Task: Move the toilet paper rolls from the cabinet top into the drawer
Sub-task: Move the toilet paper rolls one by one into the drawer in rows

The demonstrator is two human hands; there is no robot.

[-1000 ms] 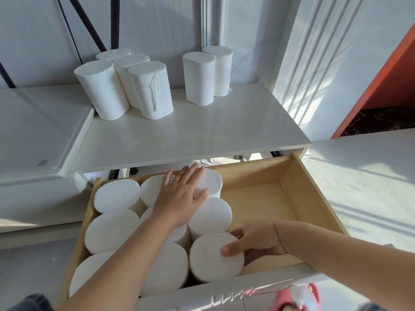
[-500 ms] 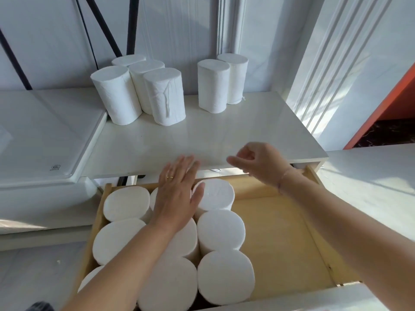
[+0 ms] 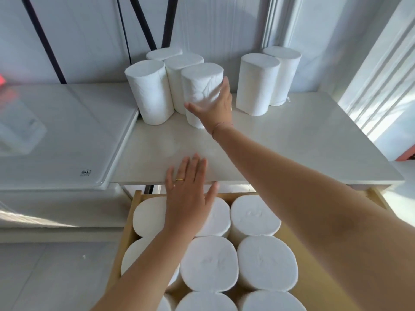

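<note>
Several white toilet paper rolls stand on the white cabinet top [image 3: 292, 149]: a cluster at the back left [image 3: 148, 90] and a pair at the back right [image 3: 256, 84]. My right hand [image 3: 213, 111] wraps the front roll [image 3: 202, 84] of the cluster, thumb across its front and fingers on its right side; the roll still stands on the top. Below, the open wooden drawer [image 3: 130, 221] holds several upright rolls [image 3: 265, 261] packed in rows. My left hand [image 3: 188, 198] hovers flat and open over the drawer's back rolls, fingertips at the cabinet's front edge.
A white glossy slab-like surface [image 3: 56, 135] adjoins the cabinet on the left, slightly higher. Black bars [image 3: 40, 39] lean against the wall behind. The right part of the drawer is hidden under my right arm. An orange edge [image 3: 406, 153] shows at far right.
My right hand left the drawer, rose over the cabinet top and reached back onto the front roll of the left cluster. My left hand lifted slightly off the drawer rolls.
</note>
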